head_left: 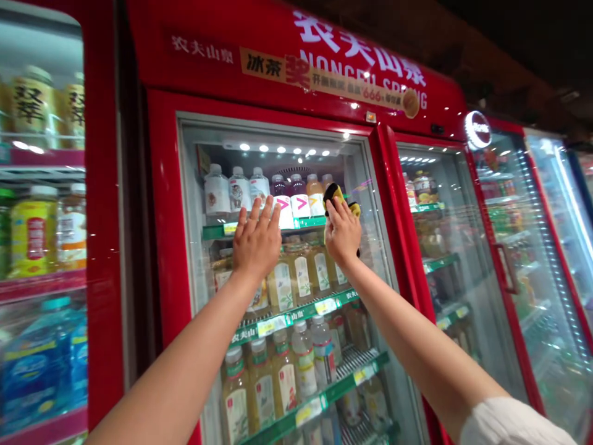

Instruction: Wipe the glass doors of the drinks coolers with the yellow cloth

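Flat against the glass door (296, 133) of a red drinks fridge, or just in front of it, is my left hand (257, 241), its fingers spread and holding nothing. To its right, my right hand (343, 235) presses a yellow and black cloth (334, 193) to the glass. Folds of the cloth stick out above and beside the fingers; the rest is hidden under the palm. Behind the glass, bottles with white labels (217, 188) and purple drink bottles (297, 188) stand on the top shelf, with tea bottles (282, 278) on the shelf below.
The red door frame (167, 247) surrounds the glass. At the left stands another fridge with large blue bottles (37, 364). More glass-fronted fridges run off to the right, one with a red door handle (506, 269). A promotional strip (324, 83) crosses the red header.
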`<action>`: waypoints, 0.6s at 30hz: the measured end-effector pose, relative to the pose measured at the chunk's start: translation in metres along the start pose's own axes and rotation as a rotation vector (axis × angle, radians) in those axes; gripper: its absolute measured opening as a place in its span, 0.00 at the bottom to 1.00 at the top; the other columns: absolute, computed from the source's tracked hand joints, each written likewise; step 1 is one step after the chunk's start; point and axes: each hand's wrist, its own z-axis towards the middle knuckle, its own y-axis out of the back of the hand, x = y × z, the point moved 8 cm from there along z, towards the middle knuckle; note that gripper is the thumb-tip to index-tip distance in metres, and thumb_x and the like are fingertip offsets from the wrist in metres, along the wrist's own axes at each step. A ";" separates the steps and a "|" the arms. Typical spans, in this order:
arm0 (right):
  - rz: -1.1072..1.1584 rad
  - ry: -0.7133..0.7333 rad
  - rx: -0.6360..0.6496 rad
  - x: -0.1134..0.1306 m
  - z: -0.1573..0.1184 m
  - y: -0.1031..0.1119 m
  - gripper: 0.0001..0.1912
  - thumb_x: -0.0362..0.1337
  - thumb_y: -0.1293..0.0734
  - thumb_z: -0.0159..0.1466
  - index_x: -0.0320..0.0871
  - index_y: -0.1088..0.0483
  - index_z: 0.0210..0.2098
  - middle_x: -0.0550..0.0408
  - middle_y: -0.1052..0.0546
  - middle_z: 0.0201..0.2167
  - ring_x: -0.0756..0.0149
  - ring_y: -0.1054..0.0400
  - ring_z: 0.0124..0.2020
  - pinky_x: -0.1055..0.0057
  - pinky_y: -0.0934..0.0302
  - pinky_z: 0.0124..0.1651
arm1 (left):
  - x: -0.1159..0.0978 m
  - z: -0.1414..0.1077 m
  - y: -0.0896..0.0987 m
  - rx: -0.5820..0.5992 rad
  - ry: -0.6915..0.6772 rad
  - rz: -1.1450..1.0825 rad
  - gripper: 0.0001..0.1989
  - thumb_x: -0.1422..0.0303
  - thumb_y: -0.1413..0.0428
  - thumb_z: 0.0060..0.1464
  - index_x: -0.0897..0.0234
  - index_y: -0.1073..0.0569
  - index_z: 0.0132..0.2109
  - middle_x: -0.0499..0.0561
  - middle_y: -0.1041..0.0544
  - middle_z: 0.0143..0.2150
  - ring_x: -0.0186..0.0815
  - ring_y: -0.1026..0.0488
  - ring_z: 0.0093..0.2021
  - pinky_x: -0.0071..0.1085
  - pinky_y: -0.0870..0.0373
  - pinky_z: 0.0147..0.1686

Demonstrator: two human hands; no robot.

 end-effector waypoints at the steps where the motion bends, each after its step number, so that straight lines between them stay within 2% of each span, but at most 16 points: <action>1: -0.017 0.015 0.037 0.002 -0.007 -0.001 0.29 0.35 0.47 0.72 0.51 0.41 0.71 0.56 0.42 0.73 0.58 0.49 0.74 0.52 0.43 0.68 | -0.001 0.001 0.000 0.008 -0.004 -0.005 0.27 0.66 0.54 0.67 0.59 0.38 0.70 0.53 0.42 0.75 0.44 0.52 0.76 0.53 0.57 0.75; 3: -0.002 0.075 0.065 0.007 -0.010 -0.002 0.28 0.36 0.47 0.73 0.53 0.41 0.71 0.58 0.43 0.73 0.60 0.50 0.74 0.53 0.44 0.69 | -0.002 0.002 0.001 0.019 -0.008 -0.017 0.27 0.65 0.52 0.66 0.58 0.39 0.71 0.52 0.42 0.75 0.45 0.51 0.76 0.54 0.57 0.75; 5: 0.041 0.134 0.043 0.005 0.003 0.001 0.26 0.37 0.47 0.73 0.54 0.39 0.69 0.60 0.40 0.72 0.61 0.48 0.74 0.55 0.43 0.68 | -0.002 0.003 0.001 0.018 -0.005 -0.030 0.28 0.64 0.51 0.65 0.57 0.39 0.71 0.52 0.42 0.75 0.45 0.51 0.76 0.55 0.57 0.75; 7: 0.074 0.141 -0.001 -0.010 0.022 0.004 0.26 0.37 0.46 0.73 0.53 0.36 0.68 0.59 0.38 0.71 0.61 0.46 0.72 0.56 0.43 0.68 | -0.001 0.003 0.000 0.013 -0.003 -0.036 0.29 0.65 0.50 0.65 0.56 0.40 0.71 0.52 0.42 0.75 0.46 0.50 0.76 0.55 0.57 0.75; 9: 0.094 0.090 -0.046 -0.035 0.033 0.007 0.26 0.35 0.46 0.72 0.50 0.35 0.67 0.57 0.36 0.70 0.61 0.44 0.72 0.56 0.42 0.68 | 0.000 0.002 -0.001 0.012 -0.008 -0.034 0.30 0.65 0.50 0.64 0.56 0.41 0.72 0.52 0.43 0.75 0.46 0.50 0.76 0.55 0.58 0.75; 12: 0.108 -0.039 -0.100 -0.065 0.022 0.010 0.26 0.32 0.44 0.70 0.45 0.33 0.65 0.52 0.32 0.68 0.58 0.40 0.70 0.56 0.42 0.68 | 0.001 0.002 -0.004 0.026 -0.025 -0.024 0.32 0.65 0.50 0.65 0.58 0.44 0.73 0.53 0.46 0.76 0.47 0.53 0.76 0.55 0.61 0.75; 13: 0.114 -0.055 -0.103 -0.066 0.014 0.010 0.26 0.31 0.44 0.69 0.45 0.32 0.65 0.51 0.31 0.67 0.58 0.39 0.69 0.56 0.42 0.68 | 0.001 0.002 -0.004 0.029 -0.030 -0.020 0.32 0.65 0.50 0.65 0.59 0.45 0.74 0.54 0.47 0.76 0.48 0.53 0.77 0.55 0.62 0.75; 15: 0.134 -0.009 -0.079 -0.054 -0.001 0.006 0.26 0.30 0.44 0.69 0.47 0.30 0.63 0.53 0.30 0.66 0.58 0.39 0.69 0.55 0.42 0.67 | 0.001 0.002 -0.004 0.025 -0.041 -0.005 0.33 0.65 0.51 0.65 0.59 0.46 0.74 0.54 0.48 0.76 0.49 0.54 0.77 0.54 0.62 0.75; 18: 0.166 0.127 -0.029 -0.022 0.003 -0.002 0.27 0.31 0.43 0.69 0.53 0.31 0.64 0.60 0.33 0.68 0.60 0.43 0.71 0.54 0.44 0.68 | 0.001 0.002 -0.003 0.003 -0.060 0.036 0.33 0.66 0.51 0.65 0.59 0.47 0.74 0.55 0.47 0.76 0.50 0.52 0.76 0.55 0.60 0.74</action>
